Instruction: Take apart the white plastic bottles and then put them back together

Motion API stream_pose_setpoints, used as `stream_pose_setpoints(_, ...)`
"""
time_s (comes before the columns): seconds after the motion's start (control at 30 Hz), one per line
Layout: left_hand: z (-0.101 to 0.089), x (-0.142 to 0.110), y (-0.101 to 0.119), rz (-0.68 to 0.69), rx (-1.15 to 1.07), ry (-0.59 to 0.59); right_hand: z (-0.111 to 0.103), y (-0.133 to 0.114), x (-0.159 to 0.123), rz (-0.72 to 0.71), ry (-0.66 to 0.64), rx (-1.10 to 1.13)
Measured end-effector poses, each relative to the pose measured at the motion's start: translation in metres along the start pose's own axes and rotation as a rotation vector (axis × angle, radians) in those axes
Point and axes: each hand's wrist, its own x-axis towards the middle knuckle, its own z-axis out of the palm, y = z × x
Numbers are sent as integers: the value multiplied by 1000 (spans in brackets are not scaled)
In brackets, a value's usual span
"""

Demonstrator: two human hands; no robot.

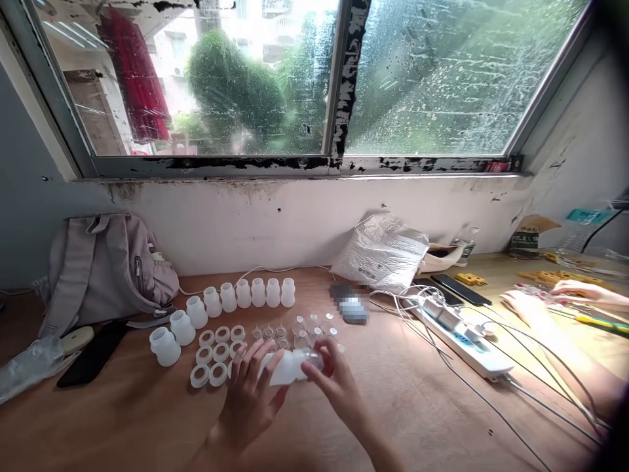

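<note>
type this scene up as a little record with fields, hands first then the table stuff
left hand: around a white container
right hand: fingers at that container's clear end
row: nine white containers, curving behind the white rings
right of rings: small clear pieces
table left: backpack
table right: power strip, another person's hand

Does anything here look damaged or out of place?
Yes: the window frame looks worn, its pale surface broken by ragged black patches, and the wall below is stained. The white bottles stand in a tidy curved row.
</note>
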Motion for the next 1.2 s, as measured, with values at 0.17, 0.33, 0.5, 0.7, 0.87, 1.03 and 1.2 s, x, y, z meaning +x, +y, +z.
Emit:
stream_pose_setpoints(0.17,6,-9,5,-49,-192,-312,6,9,-23,195,-163,-58)
stream_pose_setpoints(0.33,-1,-18,16,-205,-439,-568,9,19,-28,65,-6,-231)
stream_pose_setpoints(0.5,-23,-12,23,-450,-622,-746,10,24,-32,36,14,-296)
stream_pose_setpoints(0.7,-26,-11,19,-613,-809,-858,9,23,-34,31,2,-225)
stream_pose_setpoints(0.87,-17,-10,12,-690,-1049,-937,9,27,-34,114,28,-80)
stream_pose_setpoints(1.03,-25,-19,-7,-898,-1503,-1090,-27,34,-25,361,347,105)
stream_pose_setpoints(1.2,-35,-44,-31,-1244,-1558,-597,-69,45,-20,315,267,-236)
